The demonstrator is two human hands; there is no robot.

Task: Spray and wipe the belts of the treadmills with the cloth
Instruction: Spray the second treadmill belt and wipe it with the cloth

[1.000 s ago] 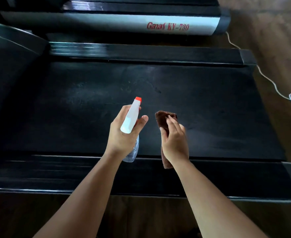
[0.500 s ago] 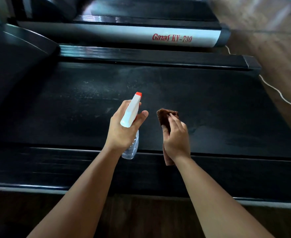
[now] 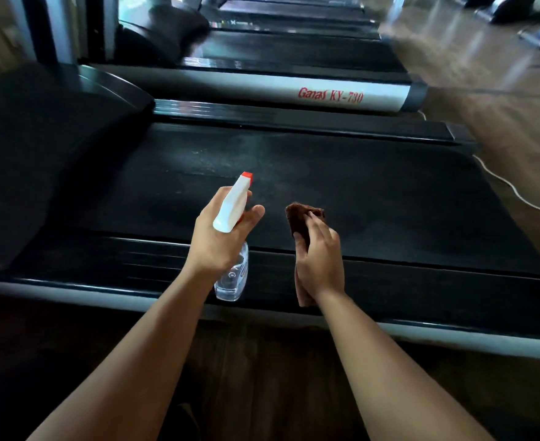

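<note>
Over a black treadmill belt (image 3: 389, 202), seen from my head camera, both my bare arms reach forward. My left hand (image 3: 220, 240) grips a spray bottle (image 3: 232, 206), fingers (image 3: 256, 214) wrapped round its neck under the white trigger head with its red nozzle tip. The bottle's clear body hangs below my wrist, and its small label is too blurred to read. My right hand (image 3: 321, 265) pinches a folded brown cloth (image 3: 303, 218), held upright over the belt's near edge, beside the bottle but not touching it.

Behind the belt, the next treadmill's silver side rail (image 3: 262, 85) carries red lettering that reads "Ganas KY-730". A white cord (image 3: 516, 192) lies on the wooden floor (image 3: 501, 90) at right.

Compared with half a second ago, my hands keep the same grips, while the view has tipped up, showing further treadmills behind.
</note>
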